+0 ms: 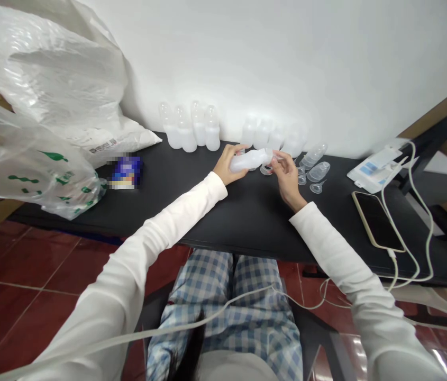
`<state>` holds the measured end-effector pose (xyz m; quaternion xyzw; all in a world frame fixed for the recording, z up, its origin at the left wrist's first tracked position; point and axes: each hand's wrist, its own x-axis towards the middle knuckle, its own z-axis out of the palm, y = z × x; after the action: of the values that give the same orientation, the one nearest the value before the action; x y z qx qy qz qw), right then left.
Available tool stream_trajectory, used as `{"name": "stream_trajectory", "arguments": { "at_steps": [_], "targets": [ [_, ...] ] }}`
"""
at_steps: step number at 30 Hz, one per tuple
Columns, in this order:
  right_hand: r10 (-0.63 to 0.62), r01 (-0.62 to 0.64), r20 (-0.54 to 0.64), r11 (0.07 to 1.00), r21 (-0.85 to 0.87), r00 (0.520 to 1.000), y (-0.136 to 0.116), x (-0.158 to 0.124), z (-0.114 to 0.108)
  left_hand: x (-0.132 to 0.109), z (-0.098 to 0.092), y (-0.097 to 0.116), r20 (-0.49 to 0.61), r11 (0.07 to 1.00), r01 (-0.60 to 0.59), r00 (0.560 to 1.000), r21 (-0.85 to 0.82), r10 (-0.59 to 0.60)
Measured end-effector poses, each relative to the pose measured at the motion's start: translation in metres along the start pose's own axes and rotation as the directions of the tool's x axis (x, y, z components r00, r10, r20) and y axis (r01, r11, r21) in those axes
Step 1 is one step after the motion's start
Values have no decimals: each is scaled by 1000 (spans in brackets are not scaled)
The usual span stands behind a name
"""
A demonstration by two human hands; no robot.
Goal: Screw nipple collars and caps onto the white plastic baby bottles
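My left hand (229, 164) is wrapped round a small translucent white plastic bottle (250, 159), held sideways above the black table (247, 217). At the bottle's neck end, my right hand (285, 172) pinches something small that I cannot make out. A clear ring-shaped part (266, 170) lies on the table just below the bottle. Both arms wear white sleeves.
Two groups of bottles (189, 129) (271, 135) stand along the white wall. Clear caps and funnels (315, 168) lie right of my hands. A phone (377, 219) on a white cable and a white packet (376, 168) lie at right. Plastic bags (40, 106) and a blue pack (127, 170) sit at left.
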<state>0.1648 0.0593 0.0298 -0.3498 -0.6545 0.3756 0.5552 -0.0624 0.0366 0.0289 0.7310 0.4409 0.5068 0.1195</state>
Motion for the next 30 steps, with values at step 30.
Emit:
{"name": "stream_trajectory", "arguments": {
  "at_steps": [30],
  "targets": [
    [19,76,217,904,-420,976,-19,-12,-2,1,-11,26,4,851,315,939,-420,-345]
  ]
}}
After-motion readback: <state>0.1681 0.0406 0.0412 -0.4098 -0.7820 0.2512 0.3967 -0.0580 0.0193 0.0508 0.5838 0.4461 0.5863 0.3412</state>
